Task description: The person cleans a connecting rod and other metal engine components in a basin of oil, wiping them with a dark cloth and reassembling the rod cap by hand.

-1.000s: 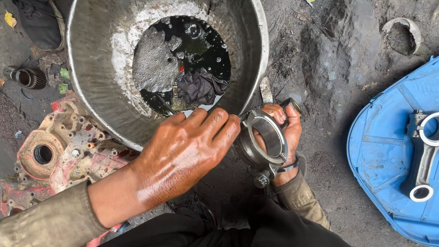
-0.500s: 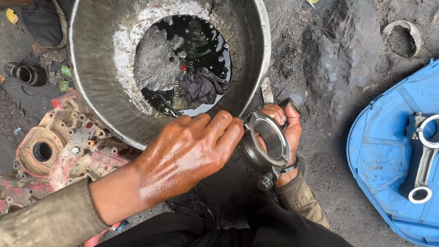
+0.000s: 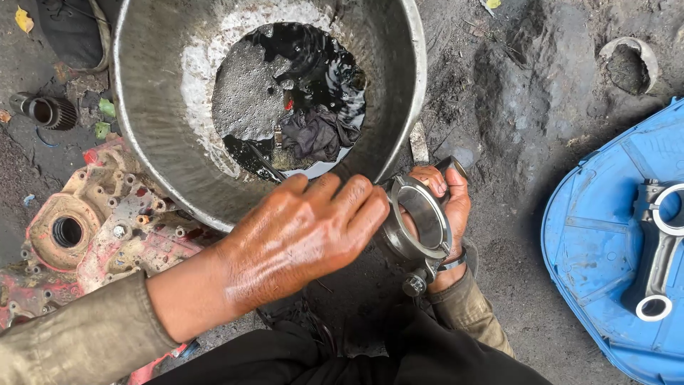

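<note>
I see the right hand (image 3: 445, 203) closed around a conrod big end (image 3: 420, 224), ring facing up, just beside the basin (image 3: 157, 142) rim. Left hand (image 3: 299, 232) lies over the ring's left side, fingers curled on it; can't tell how firm that grip is. Oily rag (image 3: 313, 135) sits in the basin. Second conrod (image 3: 659, 249) on blue lid (image 3: 591, 235), far right of the ground.

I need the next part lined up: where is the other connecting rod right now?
In the head view, the spare connecting rod lies at the far right on the blue plastic lid, well to the right of the right hand and apart from both hands.
</note>
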